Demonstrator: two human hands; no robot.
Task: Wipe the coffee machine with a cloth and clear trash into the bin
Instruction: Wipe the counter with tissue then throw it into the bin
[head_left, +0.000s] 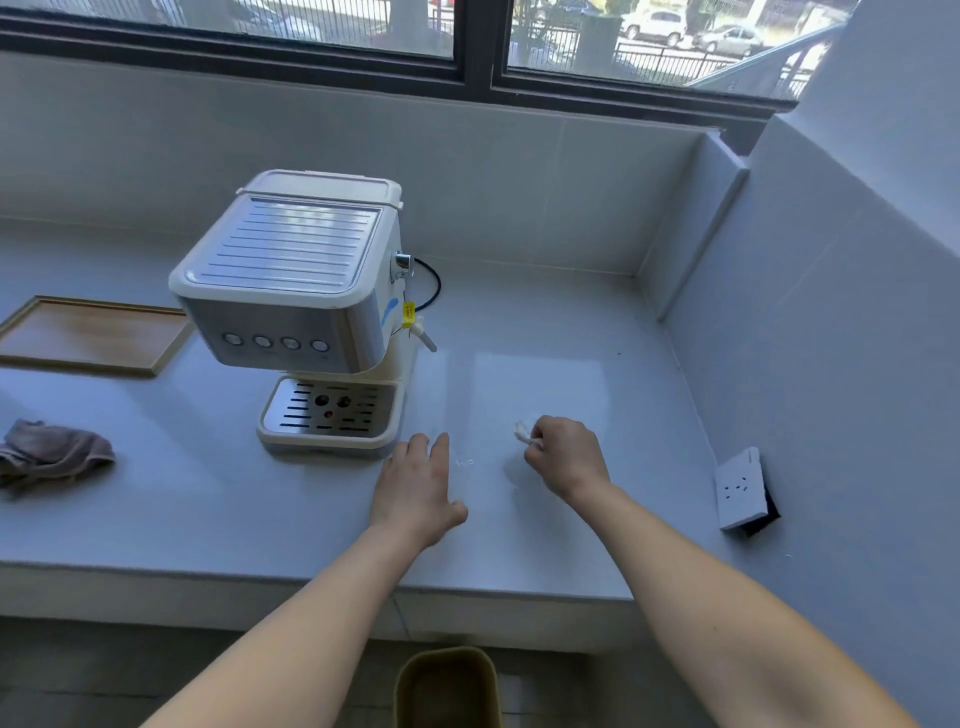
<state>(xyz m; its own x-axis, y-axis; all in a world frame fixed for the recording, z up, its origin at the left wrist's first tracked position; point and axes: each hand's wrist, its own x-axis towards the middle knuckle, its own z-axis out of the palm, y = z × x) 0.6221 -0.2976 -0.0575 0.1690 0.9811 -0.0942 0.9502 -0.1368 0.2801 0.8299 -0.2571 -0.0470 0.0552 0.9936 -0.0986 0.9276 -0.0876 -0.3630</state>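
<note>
A cream and steel coffee machine (306, 306) stands on the pale counter (545, 322). A crumpled grey cloth (52, 453) lies at the left, apart from both hands. My right hand (563, 457) is closed on a small white scrap of trash (523, 432) just above the counter, right of the machine. My left hand (415, 488) rests flat and open on the counter beside the machine's drip tray. A tiny clear scrap (465, 462) lies between the hands. An olive bin (447, 686) stands on the floor below the counter edge.
A wooden tray (91, 335) lies on the counter left of the machine. A white wall socket (740, 488) hangs loose from the right wall. The machine's black cord (434, 283) loops behind it. A window runs along the back wall.
</note>
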